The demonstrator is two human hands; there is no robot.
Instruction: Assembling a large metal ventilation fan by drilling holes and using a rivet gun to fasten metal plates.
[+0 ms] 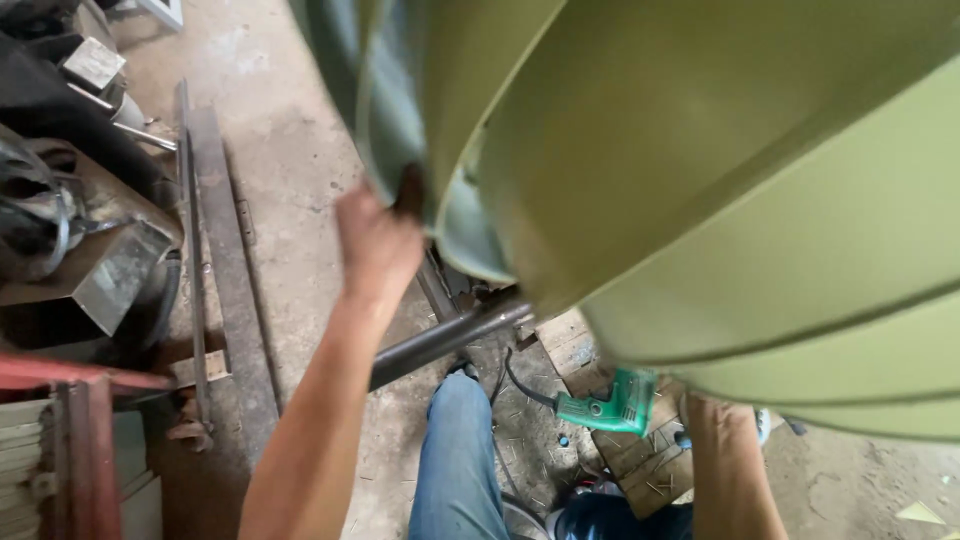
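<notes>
**Q:** Huge olive-green sheet-metal panel (720, 200) is right up against the camera, filling the whole upper right. What's the surface like?

**A:** Smooth, matte paint, curved like a fender or drum shell, with a few long ridges or seams running diagonally across it. Its edge rolls inward with a greyer-green underside. It's held up off the floor, above a dark round steel pipe (450, 338).

**Q:** And the hands?

**A:** Left hand (378, 240) is up at the panel's lower-left edge, fingers wrapped over the rim, so that grip is clamped on the panel. Right hand is hidden behind the panel; only the forearm (730, 470) shows, so I can't tell what its grip is doing.

**Q:** Anything else down there?

**A:** Rough concrete floor (290, 170) scattered with small metal bits. A green power drill (610, 408) with a black cord lies on a wooden pallet piece (640, 460). Flat rusty steel bars (230, 290) lie on the left, beside dark scrap that's too jumbled to make out. Blue jeans knee (455, 450) at the bottom.
</notes>
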